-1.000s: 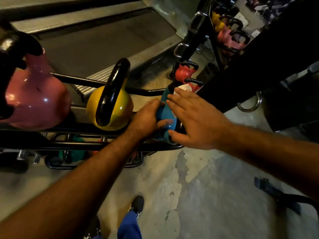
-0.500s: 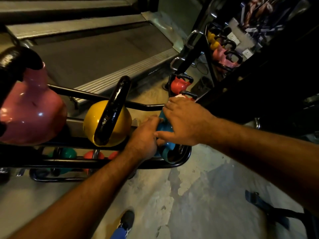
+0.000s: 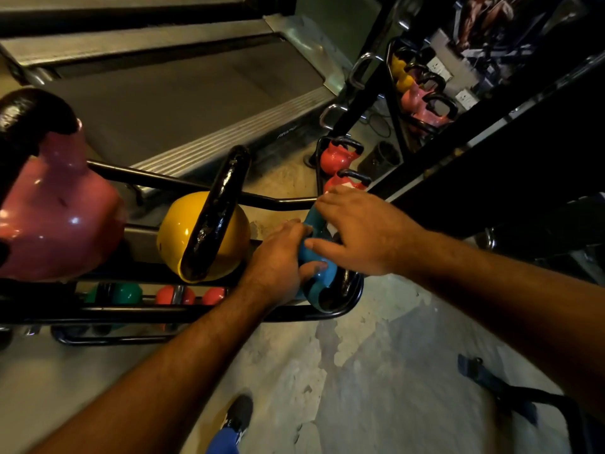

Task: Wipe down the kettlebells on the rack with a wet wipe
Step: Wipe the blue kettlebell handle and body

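Note:
A small blue kettlebell (image 3: 316, 257) stands at the right end of the black rack (image 3: 203, 312). My left hand (image 3: 278, 263) grips its left side, thumb curled across the front. My right hand (image 3: 357, 231) lies over its top with fingers spread, pressing a white wet wipe (image 3: 332, 228) against it; only slivers of the wipe show under the fingers. To the left on the same shelf sit a yellow kettlebell (image 3: 186, 234) with a black handle and a big pink kettlebell (image 3: 55, 221).
Green and red kettlebells (image 3: 173, 294) sit on the lower shelf. Two red kettlebells (image 3: 337, 157) stand beyond the rack's end. A treadmill deck (image 3: 183, 96) lies behind. A mirror at the upper right reflects more kettlebells (image 3: 422, 103). My shoe (image 3: 239, 414) is on the concrete floor.
My right hand has slid back and down over the top of the blue kettlebell, covering most of the wipe. My left hand keeps its hold. The view has shifted slightly.

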